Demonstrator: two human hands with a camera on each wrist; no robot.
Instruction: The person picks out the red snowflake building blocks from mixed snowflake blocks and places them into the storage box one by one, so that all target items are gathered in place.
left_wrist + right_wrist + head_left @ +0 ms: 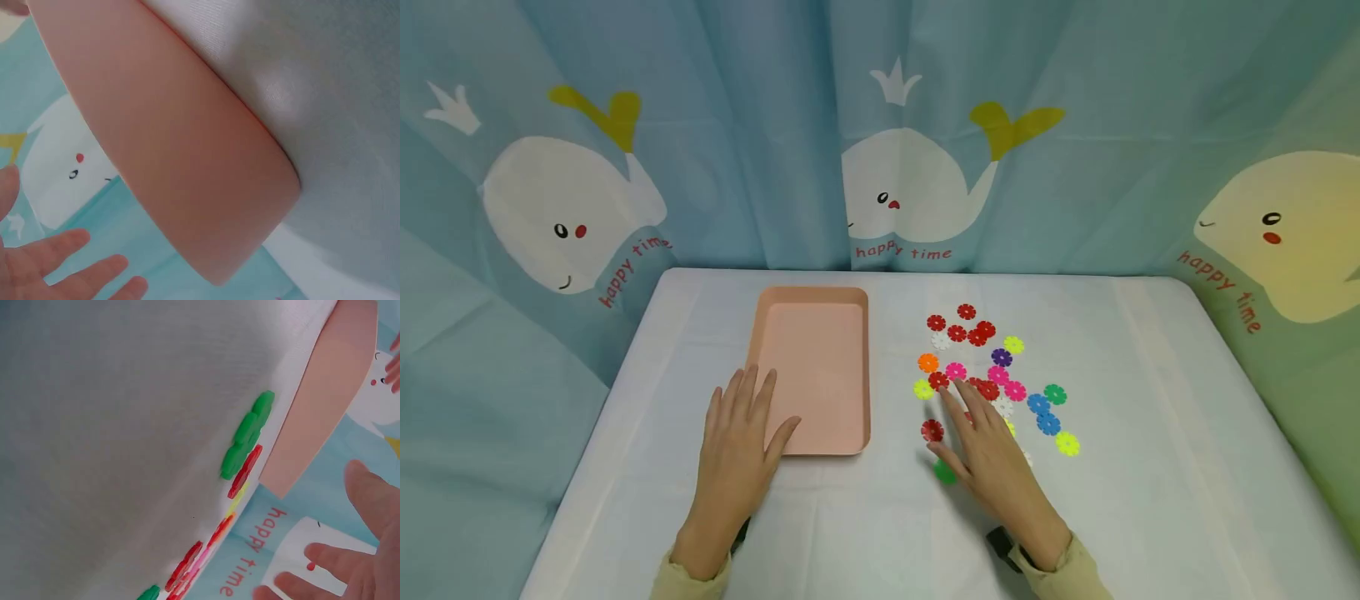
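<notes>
A shallow pink tray [816, 367] lies on the table left of the middle. My left hand [737, 446] is over its near left corner, fingers spread and straight; in the left wrist view those fingers [65, 247] show beside the tray wall [187, 144] with nothing held. Right of the tray are scattered small notched plastic discs, among them red [932, 430], orange [928, 362], purple [1002, 357], blue [1048, 423] and green [1056, 394] ones. My right hand [992, 458] hovers over the near discs, fingers loosely extended, hiding some. A green disc [247, 436] stands out in the right wrist view.
A white cloth covers the table [1150, 500]. Behind and at both sides hangs a blue-green curtain [760, 150] with whale prints. The tray's raised rim [867, 375] faces the discs across a strip of cloth.
</notes>
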